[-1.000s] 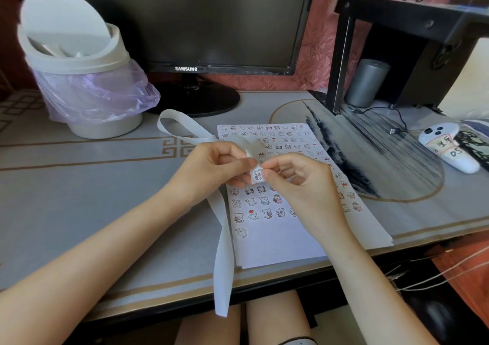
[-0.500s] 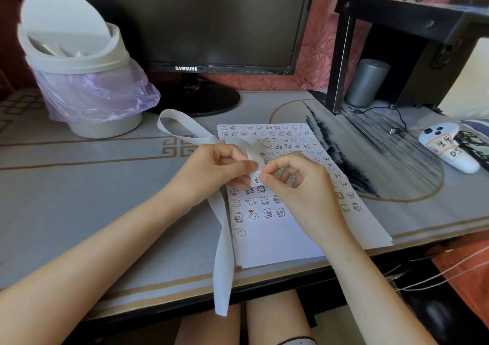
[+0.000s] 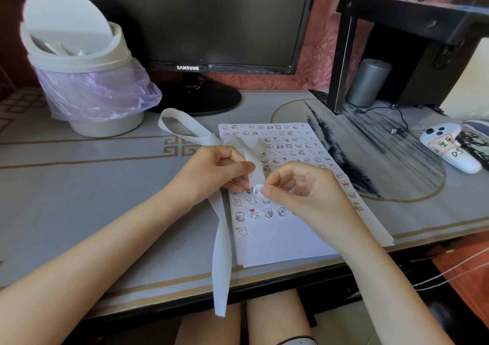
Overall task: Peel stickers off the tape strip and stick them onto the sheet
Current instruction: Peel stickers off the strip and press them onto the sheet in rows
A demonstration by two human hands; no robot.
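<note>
White tape strip (image 3: 221,252) sits pinched in the left hand (image 3: 211,170) while the right hand (image 3: 304,194) pinches a sticker (image 3: 258,188).

White tape strip (image 3: 221,252) drapes over the tabletop's (image 3: 105,212) near edge; a sticker (image 3: 257,187) curls off it above the sticker-rowed sheet (image 3: 277,241).

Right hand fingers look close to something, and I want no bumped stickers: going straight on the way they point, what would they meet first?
Probably the tape strip held in the left hand, right beside the right hand pinching a sticker; depth unclear.
</note>
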